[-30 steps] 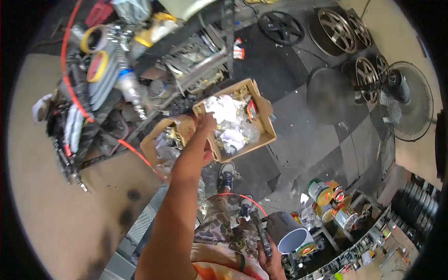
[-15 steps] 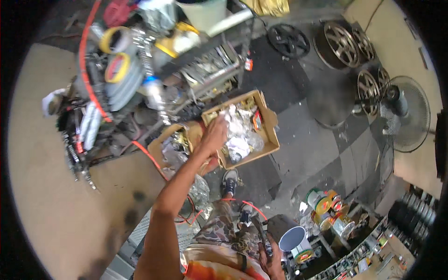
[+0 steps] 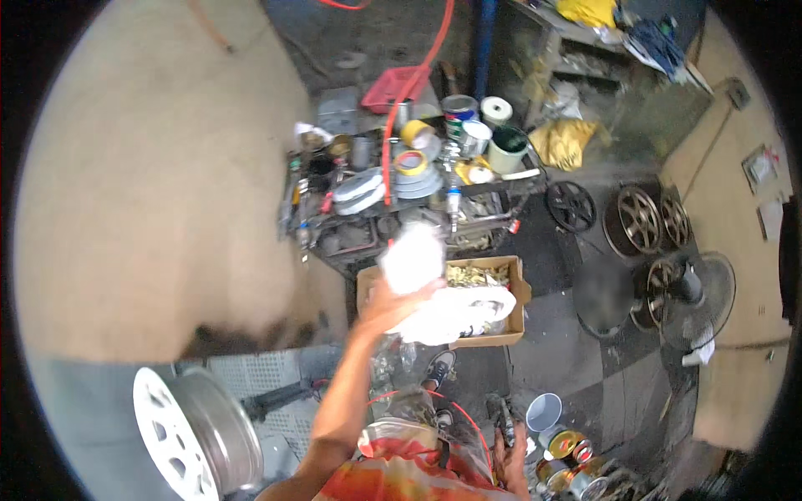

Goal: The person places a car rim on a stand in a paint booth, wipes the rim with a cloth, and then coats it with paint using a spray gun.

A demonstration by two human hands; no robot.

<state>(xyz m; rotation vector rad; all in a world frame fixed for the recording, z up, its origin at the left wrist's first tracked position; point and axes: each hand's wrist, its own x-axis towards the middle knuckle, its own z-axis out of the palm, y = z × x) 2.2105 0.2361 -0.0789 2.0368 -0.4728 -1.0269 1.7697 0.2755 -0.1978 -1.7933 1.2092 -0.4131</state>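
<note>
White, glare-blurred wadding [image 3: 413, 260] bunches in my left hand [image 3: 393, 307] over the cardboard box [image 3: 491, 341]; my right hand [image 3: 511, 457] grips a dark tool [image 3: 503, 416] near the grey bucket [image 3: 544, 412].

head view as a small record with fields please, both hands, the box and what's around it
left hand: holds a white wad, overexposed, material unclear
right hand: holds a dark tool, exact kind unclear
box: cardboard, open, partly hidden by the wad
beyond the box: yellow tape, pink basket, red hose
lower left: white-faced wheel
right side: bronze wheel, fan
lower right: tins near the right hand
</note>
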